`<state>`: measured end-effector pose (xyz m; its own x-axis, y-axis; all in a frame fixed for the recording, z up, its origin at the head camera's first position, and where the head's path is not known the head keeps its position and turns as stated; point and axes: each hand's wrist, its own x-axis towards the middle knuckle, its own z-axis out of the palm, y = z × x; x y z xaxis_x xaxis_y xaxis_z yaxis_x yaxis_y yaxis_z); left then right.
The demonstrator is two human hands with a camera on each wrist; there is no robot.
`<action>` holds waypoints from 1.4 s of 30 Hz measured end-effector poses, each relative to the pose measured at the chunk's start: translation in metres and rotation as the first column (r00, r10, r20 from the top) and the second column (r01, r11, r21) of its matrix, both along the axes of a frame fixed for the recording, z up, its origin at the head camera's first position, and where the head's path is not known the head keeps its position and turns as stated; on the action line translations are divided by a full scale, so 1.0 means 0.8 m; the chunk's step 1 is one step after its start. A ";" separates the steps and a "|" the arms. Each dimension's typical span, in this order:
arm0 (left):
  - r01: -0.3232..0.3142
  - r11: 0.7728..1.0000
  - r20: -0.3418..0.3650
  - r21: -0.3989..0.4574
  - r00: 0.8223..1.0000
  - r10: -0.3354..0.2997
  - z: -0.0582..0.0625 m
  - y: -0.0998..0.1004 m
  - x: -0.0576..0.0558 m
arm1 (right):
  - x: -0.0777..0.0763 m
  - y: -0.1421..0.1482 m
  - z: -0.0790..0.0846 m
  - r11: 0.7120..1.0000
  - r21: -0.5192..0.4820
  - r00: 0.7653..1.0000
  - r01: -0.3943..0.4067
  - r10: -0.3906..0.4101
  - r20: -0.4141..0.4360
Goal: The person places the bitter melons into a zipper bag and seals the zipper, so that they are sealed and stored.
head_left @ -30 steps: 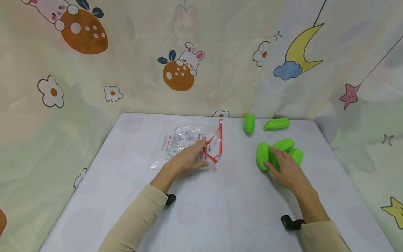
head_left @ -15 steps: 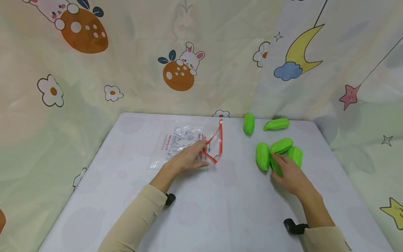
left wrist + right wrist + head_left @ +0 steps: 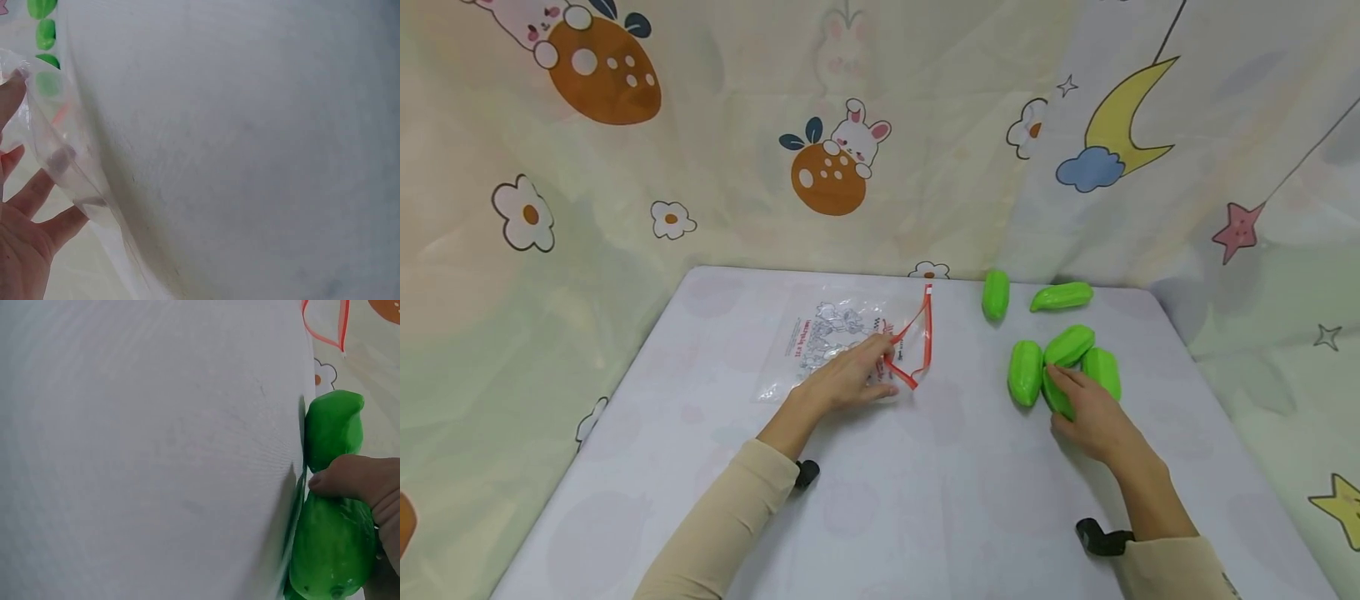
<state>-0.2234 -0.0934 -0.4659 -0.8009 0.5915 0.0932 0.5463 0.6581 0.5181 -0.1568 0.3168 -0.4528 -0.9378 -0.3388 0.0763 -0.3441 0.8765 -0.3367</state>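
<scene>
On the table's left half lies a clear plastic bag [image 3: 820, 329] with printed drawings and a red-edged mouth [image 3: 927, 333] that gapes. My left hand [image 3: 847, 373] rests on it at the mouth. In the left wrist view its fingers are spread and fairly straight, with fingertips showing through the film. My right hand [image 3: 1092, 414] pinches the nearest of several glossy green cucumber-shaped pieces [image 3: 1056, 400], partly covered by its fingers. In the right wrist view a digit presses across the green piece [image 3: 331, 550]. Close by lie a left piece [image 3: 1025, 373], a rear piece [image 3: 1070, 344] and a right piece [image 3: 1102, 372].
Two more green pieces lie near the table's back edge, an upright-lying one [image 3: 996, 295] and a sideways one [image 3: 1062, 296]. Behind the white table [image 3: 880, 500] hangs a cartoon-printed curtain [image 3: 947, 167]. A black strap piece [image 3: 1103, 537] sits at my right wrist.
My right hand has shifted slightly right and toward me, off the left green piece and onto the nearest one. The rear and right pieces have shifted slightly. The left hand and bag look unchanged.
</scene>
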 end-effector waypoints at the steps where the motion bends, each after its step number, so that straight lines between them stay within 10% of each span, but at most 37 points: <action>1: 0.001 1.000 -0.002 -0.002 1.000 -0.001 0.000 0.000 0.000 | 0.000 0.000 0.000 1.000 -0.011 1.000 -0.006 0.006 -0.018; 12: 0.017 1.000 -0.018 0.008 1.000 -0.016 0.002 0.003 0.000 | -0.003 0.006 -0.001 0.994 -0.092 0.966 -0.056 0.030 -0.257; 19: 0.024 1.000 -0.030 0.002 0.999 -0.024 0.003 0.004 0.001 | 0.000 0.007 0.008 0.996 -0.082 0.966 0.047 -0.066 -0.249; 42: -0.011 1.000 -0.008 0.007 1.000 0.011 0.008 0.000 0.000 | -0.027 -0.025 0.015 0.961 -0.276 0.939 -0.017 -0.079 -0.334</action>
<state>-0.2238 -0.0937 -0.4592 -0.8067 0.5819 0.1035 0.5429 0.6605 0.5186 -0.1784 0.2971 -0.4404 -0.8488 -0.2310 0.4756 -0.4535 0.7807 -0.4300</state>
